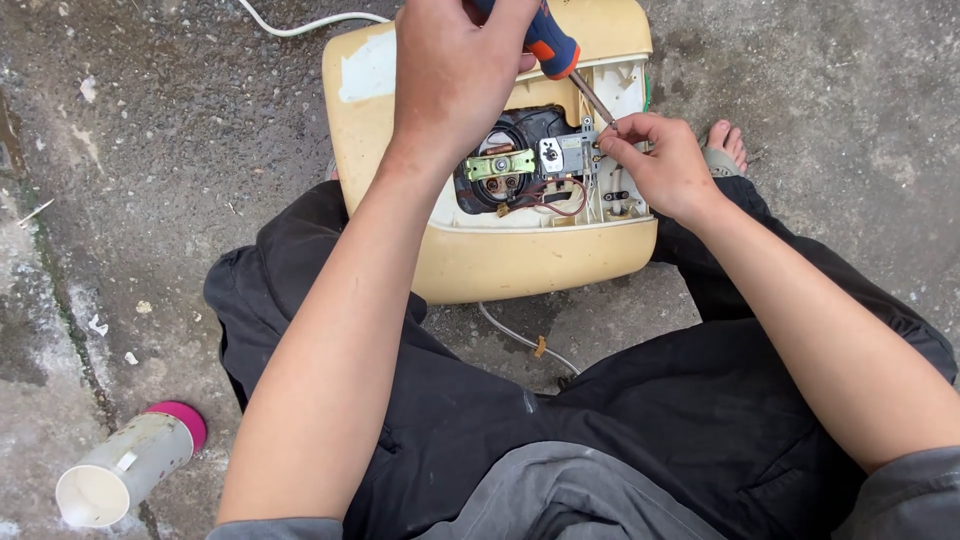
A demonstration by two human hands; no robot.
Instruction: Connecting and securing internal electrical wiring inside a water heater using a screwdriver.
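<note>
**Inspector A:** Concrete floor point(170, 180), damp and stained, is what we record first. On it lies a cream plastic appliance housing point(480, 260), between the seated person's legs, its opened section facing up.

**Inspector B:** We confirm. Inside the opening we note a dark motor point(510, 165) with a greenish bracket and red wires.

**Inspector A:** We find the left hand point(455, 70) clenched round a screwdriver point(560, 60) with a blue and orange handle. Its shaft slants down toward the right side of the opening.

**Inspector B:** The right hand point(660, 165) rests on the housing's right edge, fingers point(615, 140) pinched together at the screwdriver's tip. What they pinch is too small for us to tell.

**Inspector A:** We also log a white cord point(300, 25) above the housing, and a tipped cup with a pink base point(125, 465) well apart at lower left.
</note>
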